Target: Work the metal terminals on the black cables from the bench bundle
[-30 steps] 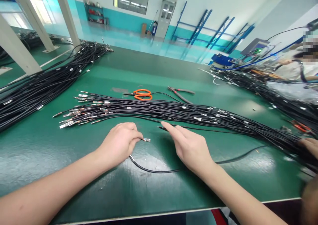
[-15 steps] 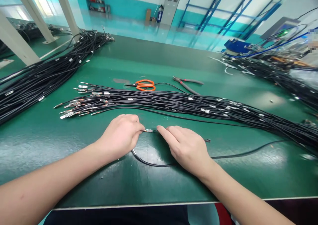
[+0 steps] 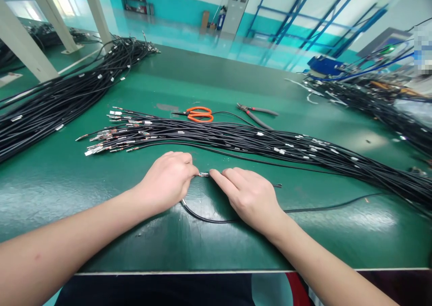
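Note:
Thumb and fingers of my left hand (image 3: 170,175) are closed on the end of a black cable (image 3: 207,220). A small shiny metal terminal (image 3: 204,174) shows between my two hands, by the left fingertips. From beneath the left hand the cable loops down, passes under my right hand (image 3: 251,193) and runs off to the right. My right hand is closed on a thin dark rod-like piece (image 3: 277,186), its far end sticking out beyond the knuckles. The right index fingertip is close to the terminal. Most of the rod is hidden, so I cannot tell its kind.
Behind my hands lies a long bundle of black cables (image 3: 222,137) with white labels and terminals. Orange-handled scissors (image 3: 200,114) and cutting pliers (image 3: 256,112) lie beyond it. More cable bundles are at the left (image 3: 67,99) and right (image 3: 371,112) of the green table (image 3: 216,81).
My right hand has moved slightly left, and the gap between its fingertips and the terminal has narrowed. The left hand keeps its hold on the cable. The whole view has shifted a little.

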The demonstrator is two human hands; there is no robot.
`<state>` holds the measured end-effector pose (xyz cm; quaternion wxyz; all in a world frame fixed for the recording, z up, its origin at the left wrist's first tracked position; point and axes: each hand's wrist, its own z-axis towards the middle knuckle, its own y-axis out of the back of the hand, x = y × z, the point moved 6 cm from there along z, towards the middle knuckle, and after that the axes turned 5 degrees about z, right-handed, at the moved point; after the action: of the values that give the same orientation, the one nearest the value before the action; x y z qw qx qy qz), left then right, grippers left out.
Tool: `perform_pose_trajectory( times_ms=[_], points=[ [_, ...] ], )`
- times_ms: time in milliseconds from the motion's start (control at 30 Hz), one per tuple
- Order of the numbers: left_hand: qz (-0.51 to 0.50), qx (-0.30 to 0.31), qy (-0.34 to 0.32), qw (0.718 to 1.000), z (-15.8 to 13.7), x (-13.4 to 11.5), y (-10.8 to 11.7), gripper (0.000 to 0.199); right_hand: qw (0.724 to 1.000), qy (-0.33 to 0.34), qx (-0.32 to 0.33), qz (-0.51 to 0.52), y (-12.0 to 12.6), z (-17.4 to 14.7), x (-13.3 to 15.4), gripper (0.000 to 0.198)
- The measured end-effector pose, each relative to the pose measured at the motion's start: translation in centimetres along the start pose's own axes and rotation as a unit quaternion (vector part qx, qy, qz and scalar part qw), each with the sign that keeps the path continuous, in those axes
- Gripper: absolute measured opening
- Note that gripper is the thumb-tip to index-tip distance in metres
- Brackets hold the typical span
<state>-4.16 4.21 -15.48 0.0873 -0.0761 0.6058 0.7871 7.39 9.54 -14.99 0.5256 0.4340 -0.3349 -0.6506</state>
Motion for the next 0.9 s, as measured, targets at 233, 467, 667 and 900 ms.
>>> perform_pose_trajectory(
  times_ms=[233, 467, 667, 900],
  points=[
    [0.006, 0.011, 0.009, 1.0, 0.06, -0.02, 0.09, 0.026, 1.0, 0.008, -0.013, 0.001, 0.06, 0.11, 0.11, 0.028],
    [0.003, 0.03, 0.024, 0.999, 0.11, 0.02, -0.02, 0.025, 1.0, 0.018, -0.003, 0.001, 0.15, 0.37, 0.16, 0.028],
    [-0.005, 0.047, 0.043, 0.998, 0.24, 0.02, -0.04, 0.025, 1.0, 0.008, 0.013, 0.013, -0.16, 0.41, -0.13, 0.031],
    [-0.028, 0.036, 0.059, 0.997, 0.14, 0.16, -0.06, 0.026, 1.0, -0.002, 0.019, 0.018, -0.08, 0.34, -0.04, 0.032]
  ],
)
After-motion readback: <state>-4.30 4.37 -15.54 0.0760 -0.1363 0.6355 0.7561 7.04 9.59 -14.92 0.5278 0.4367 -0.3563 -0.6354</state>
